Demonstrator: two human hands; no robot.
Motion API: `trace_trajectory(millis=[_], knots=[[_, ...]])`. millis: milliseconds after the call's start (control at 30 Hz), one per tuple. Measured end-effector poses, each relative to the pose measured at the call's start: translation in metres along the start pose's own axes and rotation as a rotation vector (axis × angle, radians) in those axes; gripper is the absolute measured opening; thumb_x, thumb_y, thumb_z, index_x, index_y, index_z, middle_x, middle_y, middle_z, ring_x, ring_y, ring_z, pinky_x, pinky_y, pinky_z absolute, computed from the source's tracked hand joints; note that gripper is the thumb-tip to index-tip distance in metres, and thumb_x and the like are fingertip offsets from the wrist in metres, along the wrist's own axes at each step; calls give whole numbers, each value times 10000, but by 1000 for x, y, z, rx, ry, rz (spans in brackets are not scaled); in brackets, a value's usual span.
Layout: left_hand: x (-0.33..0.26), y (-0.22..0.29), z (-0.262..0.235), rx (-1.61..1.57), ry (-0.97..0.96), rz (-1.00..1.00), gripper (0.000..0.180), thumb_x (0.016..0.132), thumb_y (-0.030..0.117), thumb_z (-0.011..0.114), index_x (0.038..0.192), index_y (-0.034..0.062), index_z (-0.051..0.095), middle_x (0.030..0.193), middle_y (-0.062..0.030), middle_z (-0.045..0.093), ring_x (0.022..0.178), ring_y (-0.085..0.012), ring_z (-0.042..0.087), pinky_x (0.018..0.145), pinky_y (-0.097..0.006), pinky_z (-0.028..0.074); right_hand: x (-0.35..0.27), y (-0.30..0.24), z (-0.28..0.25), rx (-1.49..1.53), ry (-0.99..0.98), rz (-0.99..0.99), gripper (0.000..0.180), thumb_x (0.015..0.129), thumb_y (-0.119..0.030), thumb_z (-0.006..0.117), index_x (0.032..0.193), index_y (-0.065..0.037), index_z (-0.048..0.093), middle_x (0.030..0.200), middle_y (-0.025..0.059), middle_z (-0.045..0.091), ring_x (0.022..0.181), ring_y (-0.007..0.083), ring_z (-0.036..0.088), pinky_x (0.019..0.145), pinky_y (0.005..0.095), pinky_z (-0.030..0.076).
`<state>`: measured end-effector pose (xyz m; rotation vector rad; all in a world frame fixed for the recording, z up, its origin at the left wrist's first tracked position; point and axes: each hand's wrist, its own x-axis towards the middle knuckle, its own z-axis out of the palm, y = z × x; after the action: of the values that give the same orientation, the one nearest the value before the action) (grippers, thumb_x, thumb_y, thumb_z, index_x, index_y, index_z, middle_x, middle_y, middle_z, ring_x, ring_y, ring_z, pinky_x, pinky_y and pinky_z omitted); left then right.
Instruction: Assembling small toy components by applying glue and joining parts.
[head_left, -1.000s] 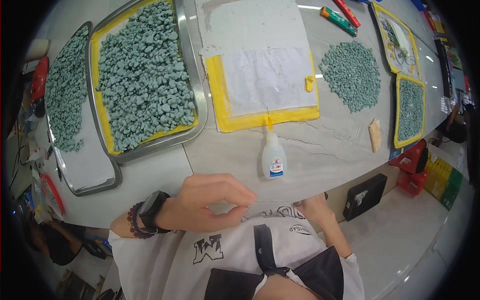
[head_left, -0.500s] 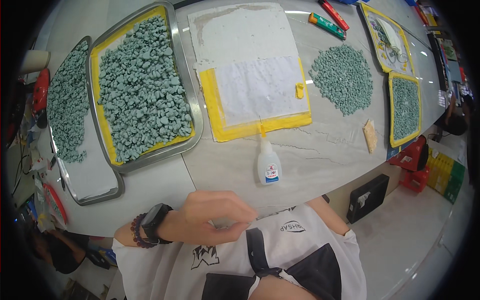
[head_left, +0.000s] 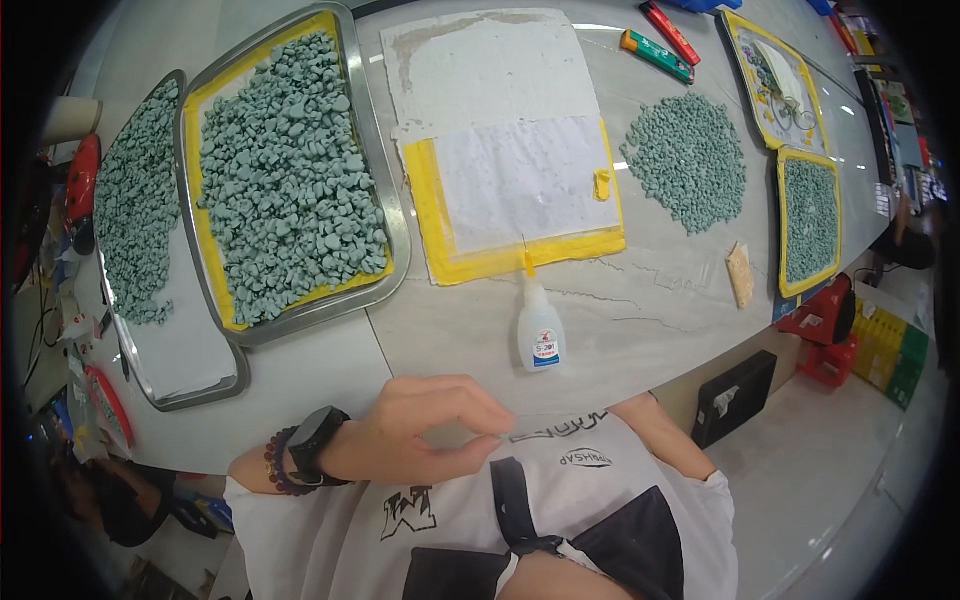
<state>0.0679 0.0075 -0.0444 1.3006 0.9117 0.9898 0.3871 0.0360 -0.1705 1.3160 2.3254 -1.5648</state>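
Note:
My left hand (head_left: 430, 428), with a dark watch and a beaded bracelet on its wrist, hovers at the table's front edge. Its fingers curl toward the thumb in a pinch; whatever may be between the tips is too small to make out. Just beyond it lies a white glue bottle (head_left: 540, 325) with a yellow nozzle and a thin tip. That tip reaches the yellow-taped edge of a white board (head_left: 490, 75), on which a white sheet (head_left: 520, 180) lies. Of my right arm (head_left: 665, 440) only the forearm shows; the hand is hidden near the table edge.
Left stand a metal tray (head_left: 400, 235) of green stones and another tray (head_left: 240, 375) partly covered with stones. A heap of small green stones (head_left: 685, 165) lies right of the board, near a tan piece (head_left: 739, 275), a green cutter (head_left: 655, 55) and yellow-rimmed trays (head_left: 812, 155).
The fingers of my left hand have lifted slightly, widening the gap above the thumb. My right forearm has shifted a little. The bottle and board stay in place on the table.

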Motion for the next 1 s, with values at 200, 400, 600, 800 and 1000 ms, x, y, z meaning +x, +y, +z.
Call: trace_trajectory(millis=[200,400,600,800,1000], knots=[[-1,1,0,-12,2,-21,204,713,-61,673,895,19,628,924,-115,682,809,-196,677,678,-263,535,14,17,18,1079,28,265,502,896,-280,580,1338,-90,433,1339,111,464,1211,245,454,1004,383,378],[-1,0,2,5,50,-25,191,716,-54,677,886,17,625,932,-118,680,801,-201,677,672,-263,531,23,27,49,1163,36,271,504,901,-279,571,1341,-80,427,1343,122,461,1220,248,450,998,389,384],[-12,13,-16,26,131,-27,193,712,-57,674,885,11,622,923,-117,678,797,-205,672,669,-275,526,-13,-31,-13,-357,-152,111,442,885,-215,577,1291,-65,489,1290,146,514,1207,281,468,978,408,388],[-44,17,-62,536,470,74,229,723,-76,641,938,-7,604,932,-107,663,797,-174,637,714,-247,494,-27,-38,-10,-343,-51,59,339,773,-109,642,1108,-61,621,1136,191,596,1091,369,526,905,416,423],[-109,9,-169,971,1139,-297,211,793,-14,622,1001,25,628,959,-76,648,785,-123,600,651,-223,463,-26,-17,-6,-207,-80,93,363,752,-115,656,1108,-57,615,1134,194,593,1081,377,526,891,429,427]])
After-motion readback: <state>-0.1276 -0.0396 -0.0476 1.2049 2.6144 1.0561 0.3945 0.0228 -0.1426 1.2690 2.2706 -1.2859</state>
